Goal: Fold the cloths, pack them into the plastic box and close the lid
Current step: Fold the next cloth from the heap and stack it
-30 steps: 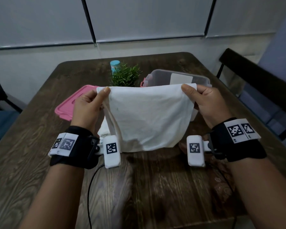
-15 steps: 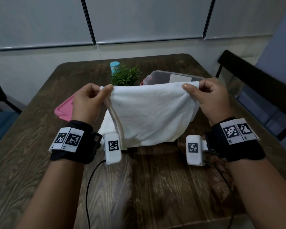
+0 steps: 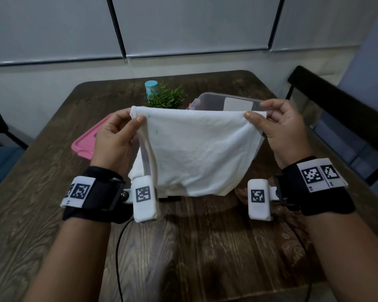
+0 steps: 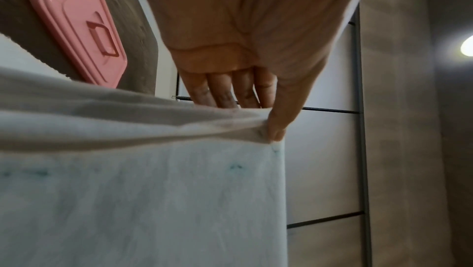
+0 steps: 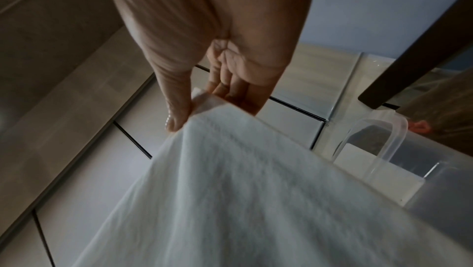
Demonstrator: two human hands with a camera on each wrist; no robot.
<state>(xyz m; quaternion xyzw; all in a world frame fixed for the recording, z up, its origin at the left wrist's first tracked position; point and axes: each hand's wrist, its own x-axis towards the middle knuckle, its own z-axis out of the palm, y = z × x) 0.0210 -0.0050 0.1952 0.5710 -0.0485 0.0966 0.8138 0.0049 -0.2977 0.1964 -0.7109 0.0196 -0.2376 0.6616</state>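
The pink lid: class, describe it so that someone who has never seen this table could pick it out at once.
Start at the dark wooden table and look to its left side, behind the left hand. There a flat pink lid lies on the wood, apart from the clear plastic box further right. It is the only pink, flat rectangle, with raised ridges and a small square recess.

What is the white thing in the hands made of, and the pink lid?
White cloth: looks like soft woven fabric, perhaps cotton; it drapes and wrinkles. Pink lid: looks like hard moulded plastic, smooth and slightly glossy, with raised ridges.
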